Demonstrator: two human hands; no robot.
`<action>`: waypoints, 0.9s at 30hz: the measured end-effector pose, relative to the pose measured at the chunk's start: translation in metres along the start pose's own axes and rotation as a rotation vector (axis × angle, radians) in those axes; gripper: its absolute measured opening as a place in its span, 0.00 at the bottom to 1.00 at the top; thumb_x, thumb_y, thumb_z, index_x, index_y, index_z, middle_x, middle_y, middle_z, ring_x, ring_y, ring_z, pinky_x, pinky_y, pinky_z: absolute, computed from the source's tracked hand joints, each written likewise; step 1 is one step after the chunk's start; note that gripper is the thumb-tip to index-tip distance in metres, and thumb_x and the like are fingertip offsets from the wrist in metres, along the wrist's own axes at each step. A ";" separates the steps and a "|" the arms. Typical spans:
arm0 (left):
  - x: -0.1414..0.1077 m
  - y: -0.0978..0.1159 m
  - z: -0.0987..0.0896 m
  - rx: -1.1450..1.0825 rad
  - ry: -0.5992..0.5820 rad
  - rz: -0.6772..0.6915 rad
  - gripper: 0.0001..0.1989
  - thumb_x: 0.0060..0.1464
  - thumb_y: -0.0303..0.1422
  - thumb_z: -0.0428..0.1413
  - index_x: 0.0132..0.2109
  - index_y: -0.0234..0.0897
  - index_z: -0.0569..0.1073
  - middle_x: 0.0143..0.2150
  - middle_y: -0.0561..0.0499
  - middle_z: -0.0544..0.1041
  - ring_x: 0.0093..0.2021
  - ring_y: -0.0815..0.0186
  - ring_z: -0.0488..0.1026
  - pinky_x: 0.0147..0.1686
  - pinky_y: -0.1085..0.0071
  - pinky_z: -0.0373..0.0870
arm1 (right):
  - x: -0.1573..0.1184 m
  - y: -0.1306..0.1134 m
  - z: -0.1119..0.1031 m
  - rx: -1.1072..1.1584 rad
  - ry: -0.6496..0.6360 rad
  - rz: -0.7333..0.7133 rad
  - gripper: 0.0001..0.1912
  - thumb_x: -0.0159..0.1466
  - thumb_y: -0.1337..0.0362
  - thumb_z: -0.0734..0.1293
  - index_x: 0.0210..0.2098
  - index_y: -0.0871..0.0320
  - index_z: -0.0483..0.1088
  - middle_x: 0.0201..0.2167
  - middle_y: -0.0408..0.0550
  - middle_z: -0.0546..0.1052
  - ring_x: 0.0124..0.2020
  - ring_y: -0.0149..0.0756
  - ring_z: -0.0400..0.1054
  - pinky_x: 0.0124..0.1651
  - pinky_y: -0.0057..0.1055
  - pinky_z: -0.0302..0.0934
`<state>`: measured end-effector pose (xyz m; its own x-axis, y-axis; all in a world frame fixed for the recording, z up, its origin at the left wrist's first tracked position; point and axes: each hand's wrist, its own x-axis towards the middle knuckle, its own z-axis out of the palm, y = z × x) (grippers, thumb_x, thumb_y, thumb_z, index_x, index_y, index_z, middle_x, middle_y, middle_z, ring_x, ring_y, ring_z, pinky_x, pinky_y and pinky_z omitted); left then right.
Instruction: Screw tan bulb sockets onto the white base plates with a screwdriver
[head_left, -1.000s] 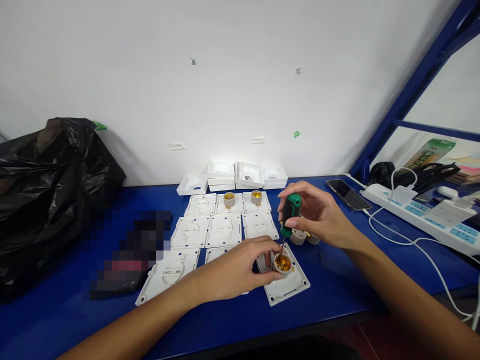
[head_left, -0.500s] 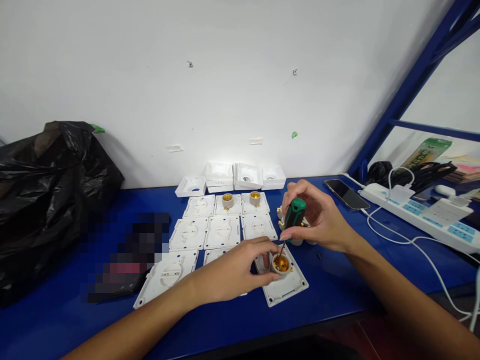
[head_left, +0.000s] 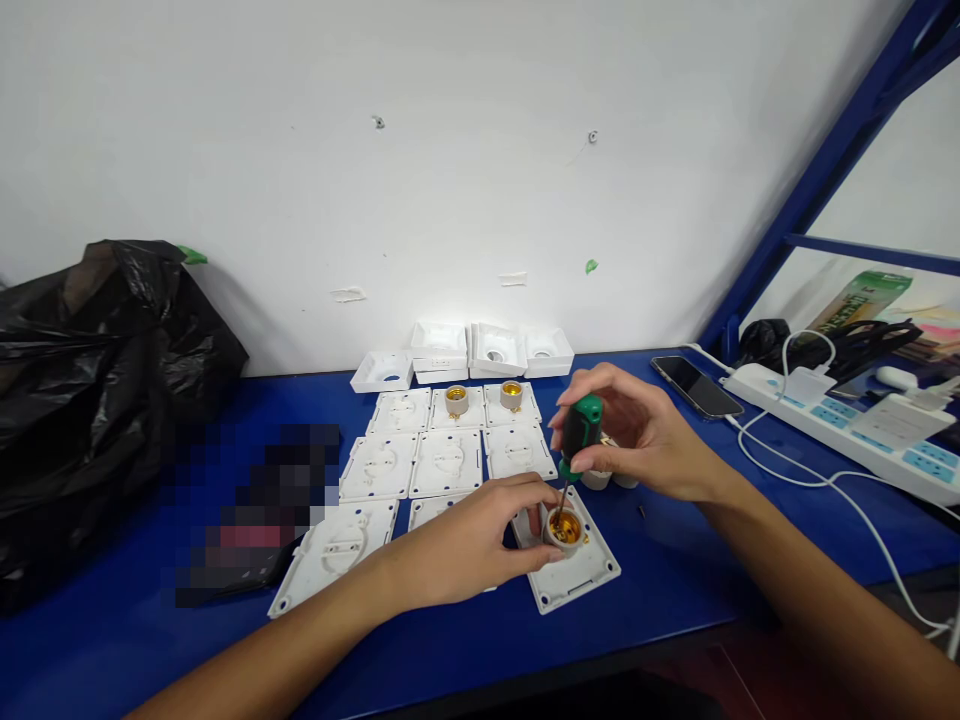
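Observation:
My right hand is closed around the handle of a green and black screwdriver. The screwdriver's shaft points down into a lamp socket with a brass-coloured threaded inside. That socket sits on a white square plate. With thumb and fingers, my left hand grips the socket from its left side. The tip of the screwdriver is inside the socket, where I cannot make out what it touches. More sockets stand partly hidden behind my right hand.
Several white plates lie in rows, two bearing sockets. White box covers are stacked against the wall. A phone, a power strip and white cables are at right. A black plastic bag fills the left. A small screw lies right of the plate.
The screwdriver has turned more upright, its tip still in the socket. My right hand's fingers have shifted around the handle. My left hand stays on the socket.

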<state>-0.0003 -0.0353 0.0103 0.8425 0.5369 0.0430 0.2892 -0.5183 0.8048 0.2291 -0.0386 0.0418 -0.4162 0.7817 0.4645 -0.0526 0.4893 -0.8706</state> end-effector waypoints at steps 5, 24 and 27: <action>0.000 0.001 0.000 0.000 0.003 -0.005 0.13 0.64 0.37 0.61 0.53 0.41 0.76 0.46 0.49 0.78 0.45 0.61 0.75 0.48 0.66 0.71 | 0.000 0.007 0.000 -0.123 0.100 -0.075 0.29 0.47 0.68 0.85 0.44 0.51 0.72 0.37 0.40 0.69 0.35 0.31 0.64 0.35 0.29 0.62; 0.000 0.000 0.000 0.005 -0.010 -0.014 0.11 0.63 0.37 0.61 0.51 0.41 0.76 0.44 0.50 0.77 0.43 0.61 0.74 0.45 0.67 0.69 | 0.002 0.000 0.001 -0.063 -0.038 0.067 0.12 0.69 0.54 0.69 0.47 0.53 0.75 0.36 0.45 0.72 0.34 0.31 0.65 0.35 0.29 0.63; 0.000 0.000 0.000 0.012 -0.013 -0.011 0.11 0.64 0.37 0.61 0.51 0.41 0.76 0.44 0.50 0.77 0.43 0.61 0.74 0.46 0.67 0.69 | 0.002 -0.002 0.001 0.007 -0.037 0.060 0.15 0.65 0.62 0.74 0.51 0.53 0.73 0.34 0.44 0.76 0.31 0.30 0.68 0.31 0.28 0.63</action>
<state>-0.0001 -0.0355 0.0103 0.8450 0.5341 0.0261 0.3039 -0.5200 0.7983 0.2276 -0.0383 0.0440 -0.4518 0.7950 0.4048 -0.0326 0.4387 -0.8980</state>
